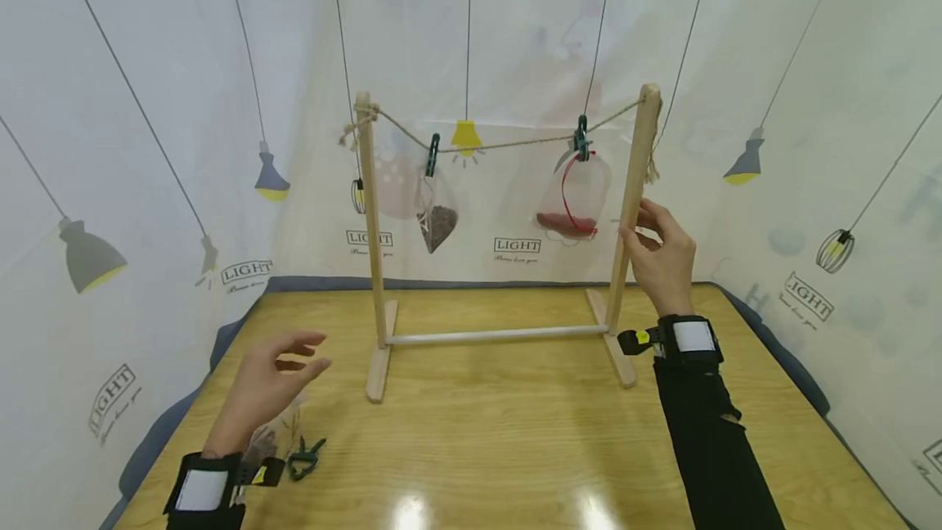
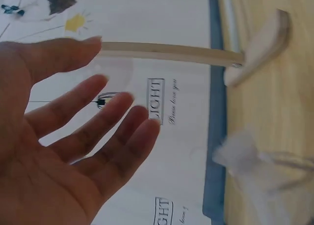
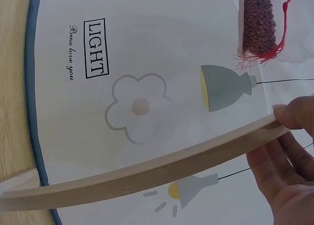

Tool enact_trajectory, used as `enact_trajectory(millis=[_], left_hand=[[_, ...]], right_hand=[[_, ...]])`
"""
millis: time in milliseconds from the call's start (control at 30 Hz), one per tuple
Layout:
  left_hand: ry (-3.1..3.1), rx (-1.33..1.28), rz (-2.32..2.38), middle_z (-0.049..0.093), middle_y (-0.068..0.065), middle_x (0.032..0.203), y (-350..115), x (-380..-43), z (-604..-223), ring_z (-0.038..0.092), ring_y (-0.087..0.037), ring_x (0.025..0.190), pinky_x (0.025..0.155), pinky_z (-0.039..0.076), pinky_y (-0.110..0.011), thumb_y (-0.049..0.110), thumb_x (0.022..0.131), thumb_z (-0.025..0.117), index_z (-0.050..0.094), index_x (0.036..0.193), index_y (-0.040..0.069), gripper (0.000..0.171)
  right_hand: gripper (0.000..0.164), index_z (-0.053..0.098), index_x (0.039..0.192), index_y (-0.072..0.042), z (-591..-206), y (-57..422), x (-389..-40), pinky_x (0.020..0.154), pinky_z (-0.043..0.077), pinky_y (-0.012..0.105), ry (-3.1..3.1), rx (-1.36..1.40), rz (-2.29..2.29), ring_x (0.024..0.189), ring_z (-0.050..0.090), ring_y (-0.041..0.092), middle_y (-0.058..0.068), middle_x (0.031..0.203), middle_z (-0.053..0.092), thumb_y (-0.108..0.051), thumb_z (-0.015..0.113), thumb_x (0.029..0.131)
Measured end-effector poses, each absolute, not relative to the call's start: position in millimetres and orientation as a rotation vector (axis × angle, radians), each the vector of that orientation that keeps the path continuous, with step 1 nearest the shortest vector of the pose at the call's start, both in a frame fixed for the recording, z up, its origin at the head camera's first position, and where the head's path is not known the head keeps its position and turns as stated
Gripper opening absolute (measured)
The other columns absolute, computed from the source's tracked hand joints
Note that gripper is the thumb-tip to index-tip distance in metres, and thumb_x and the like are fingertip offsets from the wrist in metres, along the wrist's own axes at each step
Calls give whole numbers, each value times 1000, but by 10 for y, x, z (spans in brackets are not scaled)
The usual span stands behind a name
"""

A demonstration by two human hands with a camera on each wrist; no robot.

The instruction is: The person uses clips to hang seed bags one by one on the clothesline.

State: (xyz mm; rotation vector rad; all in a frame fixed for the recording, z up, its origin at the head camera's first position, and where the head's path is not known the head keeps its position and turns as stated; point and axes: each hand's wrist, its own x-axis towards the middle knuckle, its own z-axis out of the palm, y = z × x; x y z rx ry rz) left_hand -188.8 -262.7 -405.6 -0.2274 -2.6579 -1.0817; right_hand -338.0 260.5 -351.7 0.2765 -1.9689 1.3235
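My right hand (image 1: 665,256) pinches the right post (image 1: 636,178) of a wooden drying rack, thumb on one side and fingers on the other. Jute twine (image 1: 508,145) runs between the two posts. From it hang a drawstring sachet of dark grains (image 1: 441,225) on a green clip (image 1: 432,155), and a sachet with reddish filling and a red cord (image 1: 567,223) on another green clip (image 1: 581,137). My left hand (image 1: 266,383) hovers over the table's left side, fingers loosely bent, holding nothing. Below it lie a loose green clip (image 1: 304,459) and a sheer sachet (image 2: 250,171), partly hidden by the wrist in the head view.
The rack's left post (image 1: 374,227) stands on a wooden foot (image 1: 381,366), and a white crossbar (image 1: 500,335) joins both feet low down. A printed cloth backdrop (image 1: 316,219) surrounds the wooden table (image 1: 486,432) at the back and sides.
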Motion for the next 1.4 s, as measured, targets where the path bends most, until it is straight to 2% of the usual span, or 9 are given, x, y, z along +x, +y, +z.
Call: enact_trajectory(millis=[200, 400, 533, 667, 800, 933, 1033, 1200, 1400], left_hand=[[-2883, -259, -1031, 70, -13, 121, -2707, -1726, -4302, 66, -26, 102, 76, 60, -26, 19, 90, 80, 71, 125, 8, 37], [-3090, -191, -1032, 71, -10, 113, -2710, -1629, -4444, 63, -19, 93, 71, 57, -32, 17, 85, 84, 73, 117, 6, 36], [-3190, -104, -829, 71, -5, 106, -2669, -1577, -4516, 63, -18, 89, 72, 56, -35, 17, 80, 87, 74, 112, 7, 36], [-3218, -96, -689, 72, -8, 108, -2646, -1550, -4615, 68, -33, 104, 85, 58, -47, 16, 76, 90, 74, 110, 5, 39], [-3198, -128, -616, 73, -12, 113, -2631, -1552, -4682, 59, -48, 125, 99, 55, -55, 13, 75, 90, 75, 106, 3, 36], [-3166, -125, -619, 69, -4, 103, -2605, -1535, -4697, 68, -33, 104, 89, 59, -49, 8, 74, 89, 77, 96, 5, 25], [-3135, -136, -629, 64, 0, 94, -2584, -1510, -4697, 67, -20, 91, 83, 60, -43, 6, 73, 89, 77, 89, 7, 20], [-3104, -129, -649, 65, 2, 92, -2569, -1481, -4700, 67, -17, 89, 81, 60, -40, 5, 72, 88, 76, 86, 7, 19], [-3103, -128, -672, 65, 4, 89, -2557, -1497, -4676, 64, -12, 85, 76, 59, -36, 8, 74, 88, 76, 88, 9, 18]], right_hand=[[44, 63, 140, -11, -3514, 2601, -3374, 88, 54, 7, -1984, 270, 1313, 106, 63, 0, 16, 123, 69, -8, 71, 96], [45, 61, 140, -5, -3455, 2557, -3310, 89, 54, 8, -1988, 257, 1306, 106, 61, 2, 19, 124, 68, -3, 69, 96], [45, 62, 141, -9, -3499, 2592, -3364, 89, 55, 9, -1988, 266, 1305, 106, 62, 0, 18, 124, 68, -6, 70, 96], [45, 62, 140, -10, -3515, 2605, -3370, 89, 55, 9, -1979, 269, 1331, 106, 63, 1, 17, 124, 69, -7, 71, 96], [46, 62, 141, -10, -3518, 2611, -3375, 89, 55, 9, -1980, 264, 1324, 108, 63, 6, 17, 124, 69, -6, 71, 96], [46, 61, 142, -10, -3513, 2614, -3369, 90, 55, 10, -1985, 271, 1320, 109, 63, 8, 16, 125, 69, -6, 70, 96], [46, 62, 141, -11, -3513, 2614, -3368, 91, 55, 11, -1987, 271, 1323, 108, 62, 3, 16, 125, 69, -7, 70, 97], [45, 62, 141, -11, -3511, 2604, -3365, 91, 55, 10, -1980, 273, 1327, 106, 60, -5, 16, 124, 69, -7, 70, 97], [45, 62, 140, -11, -3495, 2602, -3344, 91, 55, 11, -1981, 278, 1333, 106, 62, -2, 17, 125, 69, -7, 71, 96]])
